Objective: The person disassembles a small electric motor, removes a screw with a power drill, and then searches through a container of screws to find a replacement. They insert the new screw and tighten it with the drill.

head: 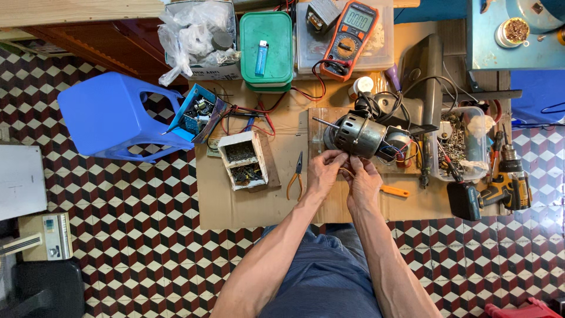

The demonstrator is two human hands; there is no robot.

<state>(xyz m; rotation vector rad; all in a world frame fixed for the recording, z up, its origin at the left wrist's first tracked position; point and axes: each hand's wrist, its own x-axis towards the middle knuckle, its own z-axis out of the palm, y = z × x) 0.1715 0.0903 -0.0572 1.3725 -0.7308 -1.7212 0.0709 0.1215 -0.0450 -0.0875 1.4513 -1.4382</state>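
Both hands meet just below a grey cylindrical metal motor (357,134) lying on brown cardboard (235,200): left hand (323,171) and right hand (363,179) pinch thin wires together, fingers closed. Orange-handled pliers (296,176) lie just left.

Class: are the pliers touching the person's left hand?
Apart. The head view shows the pliers lying on the cardboard, with a strip of bare cardboard between them and the left hand, which is at the motor.
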